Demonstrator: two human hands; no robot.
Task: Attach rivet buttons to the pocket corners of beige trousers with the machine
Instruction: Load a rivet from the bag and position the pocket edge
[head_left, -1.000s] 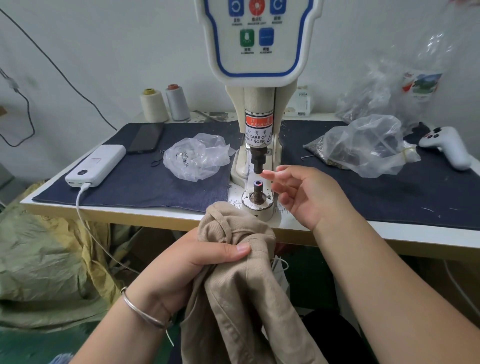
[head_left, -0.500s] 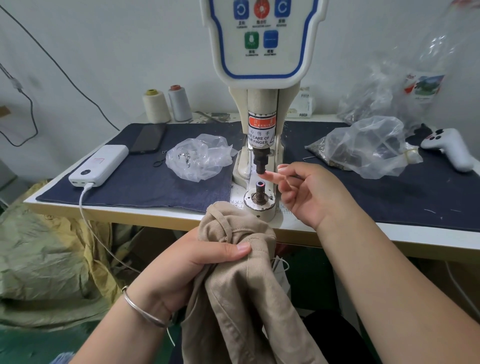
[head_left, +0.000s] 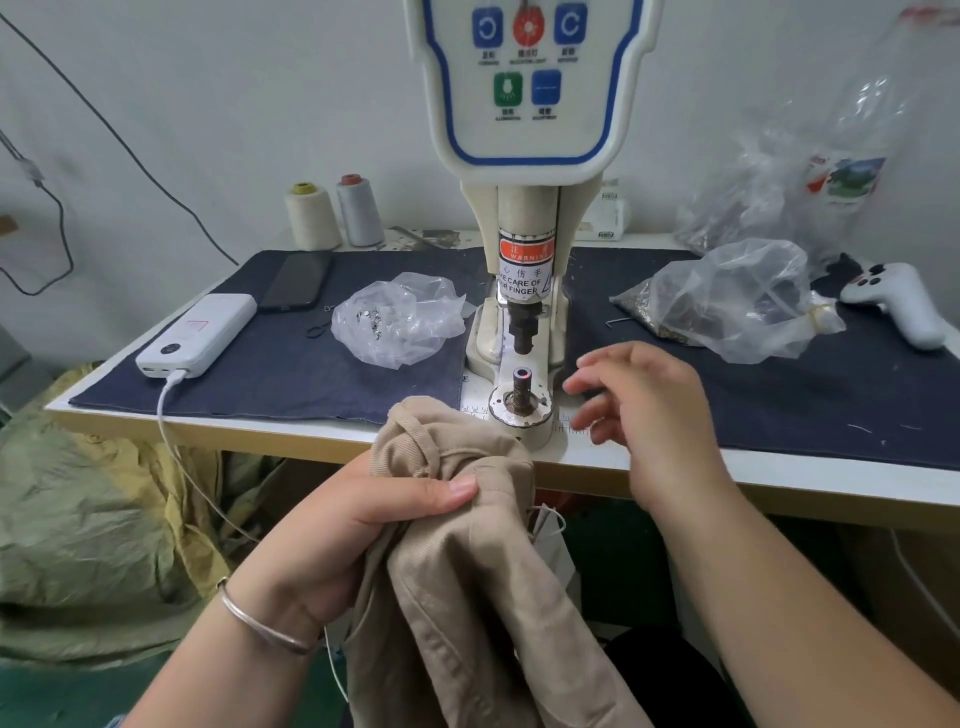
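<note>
Left hand (head_left: 332, 525) grips bunched trousers (head_left: 467, 561) below machine (head_left: 524, 260).

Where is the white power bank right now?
In the head view the white power bank lies at the table's left front corner on the dark blue cloth, just in front of the black phone, with a white cable plugged into its near end.

White power bank (head_left: 200, 332) with cable plugged in on dark cloth (head_left: 291, 364) over the desk (head_left: 779, 480), black phone (head_left: 298, 280) just beside it, two thread cones (head_left: 332, 214) at the back, white game controller (head_left: 901, 301) far right.
</note>
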